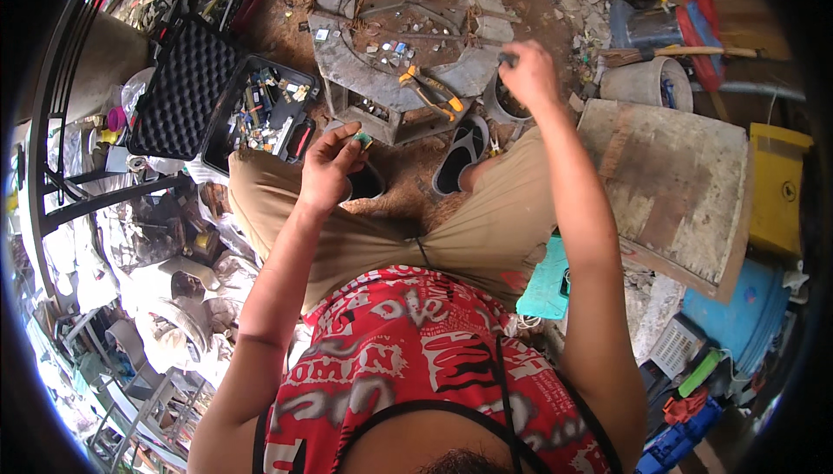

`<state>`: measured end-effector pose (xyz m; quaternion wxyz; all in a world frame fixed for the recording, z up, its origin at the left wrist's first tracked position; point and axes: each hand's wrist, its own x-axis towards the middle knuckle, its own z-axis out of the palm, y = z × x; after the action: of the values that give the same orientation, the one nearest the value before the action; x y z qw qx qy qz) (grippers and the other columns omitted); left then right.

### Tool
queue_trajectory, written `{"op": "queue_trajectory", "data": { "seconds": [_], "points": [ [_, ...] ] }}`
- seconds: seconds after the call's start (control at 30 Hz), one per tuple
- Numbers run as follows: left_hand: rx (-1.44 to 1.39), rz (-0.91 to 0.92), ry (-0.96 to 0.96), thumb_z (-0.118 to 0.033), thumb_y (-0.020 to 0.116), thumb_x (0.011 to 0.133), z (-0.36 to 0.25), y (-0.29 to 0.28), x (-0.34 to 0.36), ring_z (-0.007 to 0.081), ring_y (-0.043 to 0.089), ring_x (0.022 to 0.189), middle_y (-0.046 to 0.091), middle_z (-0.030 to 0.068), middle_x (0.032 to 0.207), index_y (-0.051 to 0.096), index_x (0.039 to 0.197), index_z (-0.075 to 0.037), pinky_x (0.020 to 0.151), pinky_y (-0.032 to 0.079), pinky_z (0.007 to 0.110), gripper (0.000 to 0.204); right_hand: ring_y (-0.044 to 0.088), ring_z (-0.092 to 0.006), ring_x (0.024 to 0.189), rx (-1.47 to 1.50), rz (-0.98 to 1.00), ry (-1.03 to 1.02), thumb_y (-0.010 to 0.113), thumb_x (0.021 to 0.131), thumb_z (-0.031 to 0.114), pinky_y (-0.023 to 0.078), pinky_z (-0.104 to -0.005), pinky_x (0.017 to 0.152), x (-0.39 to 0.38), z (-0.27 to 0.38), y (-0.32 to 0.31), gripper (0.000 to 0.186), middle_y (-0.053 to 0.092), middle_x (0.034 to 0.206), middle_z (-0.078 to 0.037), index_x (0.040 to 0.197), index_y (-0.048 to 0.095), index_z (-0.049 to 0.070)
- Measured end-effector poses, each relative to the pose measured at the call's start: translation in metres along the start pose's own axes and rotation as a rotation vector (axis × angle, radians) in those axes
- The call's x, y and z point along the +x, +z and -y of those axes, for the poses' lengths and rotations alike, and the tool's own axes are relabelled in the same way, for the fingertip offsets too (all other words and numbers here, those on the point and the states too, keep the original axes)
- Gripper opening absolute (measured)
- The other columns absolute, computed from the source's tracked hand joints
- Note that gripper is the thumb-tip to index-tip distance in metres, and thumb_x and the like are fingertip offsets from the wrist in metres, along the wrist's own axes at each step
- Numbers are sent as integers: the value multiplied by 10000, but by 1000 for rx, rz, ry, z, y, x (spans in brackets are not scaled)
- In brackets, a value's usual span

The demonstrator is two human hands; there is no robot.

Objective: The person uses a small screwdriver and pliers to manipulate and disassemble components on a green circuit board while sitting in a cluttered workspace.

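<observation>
My left hand [334,166] is closed on a small green circuit board [363,139], held up beside the open black case [211,92] of small electronic parts. My right hand [529,75] is closed on a small dark object [508,59] over a round grey container [501,108], at the right edge of an octagonal metal frame [338,66] scattered with small pieces. Yellow-and-black pliers [425,90] lie on the frame's front part, between my hands. What the dark object is, I cannot make out.
A worn board [659,179], a yellow bin [777,187] and a blue drum [733,318] crowd my right, with a teal plastic case [542,279] by my leg. Piled white bags [182,318] and a black metal rack [48,127] fill my left. A broom [668,53] lies at upper right.
</observation>
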<state>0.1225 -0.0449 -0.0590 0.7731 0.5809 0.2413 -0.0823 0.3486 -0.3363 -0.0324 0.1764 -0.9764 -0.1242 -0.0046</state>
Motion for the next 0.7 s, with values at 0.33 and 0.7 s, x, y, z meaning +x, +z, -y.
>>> {"op": "queue_trajectory", "data": {
  "seconds": [0.33,0.7],
  "points": [
    [29,27,68,-78,592,944,7,1,5,74,616,848,670,32,973,548,1275,-23,741,495,212,339,583,-331,1096,222,-151,-181,734,799,266,498,-442,904,-11,54,11,581,548,1243,-174,1323,527,123],
    [187,243,289,-115,691,892,-37,55,33,88,623,847,693,62,940,542,1254,10,748,518,253,411,582,-56,697,1104,386,-12,678,897,150,487,-222,606,-80,73,3,162,682,845,-10,1013,697,38]
  ]
}}
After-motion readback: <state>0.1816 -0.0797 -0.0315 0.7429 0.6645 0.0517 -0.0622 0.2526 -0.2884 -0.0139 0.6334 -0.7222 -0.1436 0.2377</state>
